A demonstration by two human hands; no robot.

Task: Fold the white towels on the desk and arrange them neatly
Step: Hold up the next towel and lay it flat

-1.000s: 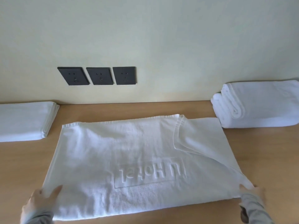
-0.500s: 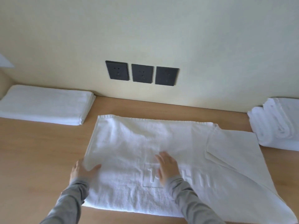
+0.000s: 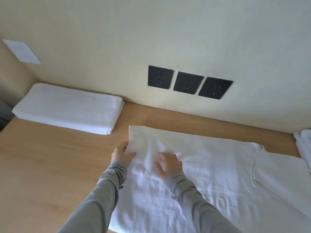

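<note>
A white towel [image 3: 218, 165] lies spread out on the wooden desk [image 3: 50, 165], taking up the middle and right of the surface and running off the near edge of view. Its far right corner is folded back over itself, and raised lettering shows in the cloth on the near right.

The person's left hand [image 3: 122, 153] is at the towel's left edge, not far from the far left corner. The thumb lies on top of the cloth and the fingers curl in at the edge, so the hand pinches the border. The right hand [image 3: 168, 165] rests on top of the towel just beside the left one, fingers spread and flat against the cloth. It is blurred, so finer detail is hard to make out. Both arms wear grey sleeves [image 3: 101, 199] and reach in from the near side.

At the far left of the desk, against the wall [image 3: 151, 31], sits a flat pile of folded towels [image 3: 67, 106], well apart from the spread one. At the far right edge of view, part of another heap of white towels [image 3: 303, 145] shows, just beside the spread towel's folded corner. Three black sockets [image 3: 188, 82] are set in a row on the wall above the desk, and a white card [image 3: 21, 51] is fixed on the side panel at far left.
</note>
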